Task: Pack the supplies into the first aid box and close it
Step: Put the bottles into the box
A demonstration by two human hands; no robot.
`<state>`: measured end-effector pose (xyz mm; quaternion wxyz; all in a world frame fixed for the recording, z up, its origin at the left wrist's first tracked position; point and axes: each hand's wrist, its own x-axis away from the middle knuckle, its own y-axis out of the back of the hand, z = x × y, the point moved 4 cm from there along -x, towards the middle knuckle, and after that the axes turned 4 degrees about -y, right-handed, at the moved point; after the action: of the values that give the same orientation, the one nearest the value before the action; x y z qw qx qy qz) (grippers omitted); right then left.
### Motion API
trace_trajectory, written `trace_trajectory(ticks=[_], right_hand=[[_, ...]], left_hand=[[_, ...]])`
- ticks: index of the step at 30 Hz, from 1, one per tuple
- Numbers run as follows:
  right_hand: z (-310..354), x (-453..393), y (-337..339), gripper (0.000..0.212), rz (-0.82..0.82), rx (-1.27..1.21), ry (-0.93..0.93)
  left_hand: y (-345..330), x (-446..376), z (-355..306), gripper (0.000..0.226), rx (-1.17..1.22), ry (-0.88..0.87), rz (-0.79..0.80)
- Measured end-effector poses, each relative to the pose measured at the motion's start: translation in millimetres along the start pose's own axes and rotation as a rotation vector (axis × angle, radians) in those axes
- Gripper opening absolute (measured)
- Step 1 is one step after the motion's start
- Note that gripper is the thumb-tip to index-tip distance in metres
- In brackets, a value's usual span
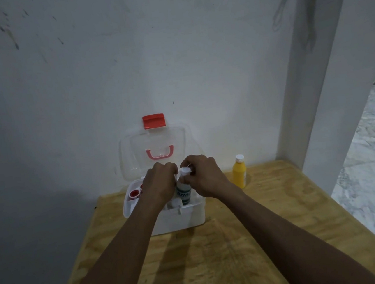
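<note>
A white first aid box [181, 218] stands open at the far side of the wooden table, its clear lid [136, 153] upright with a red latch and pink handle. A white bottle [184, 190] with a green label and white cap stands upright in the box. My right hand [203, 176] grips the bottle at its cap. My left hand [159, 183] is closed over the box's middle beside the bottle; what it holds is hidden. A red-and-white roll [134, 194] lies in the box's left tray. A yellow bottle [239, 172] stands on the table right of the box.
The wooden table [219, 256] ends just behind the box at a white wall. A white pillar [315, 79] rises at the table's back right corner. Marbled floor [373, 166] lies beyond the right edge.
</note>
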<state>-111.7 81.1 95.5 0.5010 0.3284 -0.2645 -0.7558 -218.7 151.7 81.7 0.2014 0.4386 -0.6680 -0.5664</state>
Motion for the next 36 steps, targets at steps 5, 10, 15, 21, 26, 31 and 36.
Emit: trace_trajectory(ticks=[5, 10, 15, 21, 26, 31, 36], right_hand=[[-6, -1, -13, 0.033, 0.062, 0.003, -0.021], [-6, 0, -23, 0.034, 0.156, 0.095, 0.026], [-1, 1, -19, 0.035, 0.226, 0.207, 0.087], [3, 1, -21, 0.049, 0.278, 0.228, 0.107], [1, 5, -15, 0.053, 0.264, 0.216, 0.102], [-5, 6, 9, 0.047, 0.064, 0.122, 0.057], [-40, -6, 38, 0.042, -0.257, 0.185, -0.059]], left_hand=[[3, -5, 11, 0.037, -0.008, -0.013, 0.025], [0, -7, 17, 0.04, 0.012, -0.034, 0.05], [-4, -6, 23, 0.039, 0.018, -0.051, 0.065], [-6, -2, 27, 0.043, 0.011, -0.098, 0.094], [-4, 4, 29, 0.045, 0.065, -0.098, 0.078], [8, 21, 37, 0.041, 0.096, -0.046, -0.07], [-1, 46, 65, 0.051, -0.023, 0.107, -0.134]])
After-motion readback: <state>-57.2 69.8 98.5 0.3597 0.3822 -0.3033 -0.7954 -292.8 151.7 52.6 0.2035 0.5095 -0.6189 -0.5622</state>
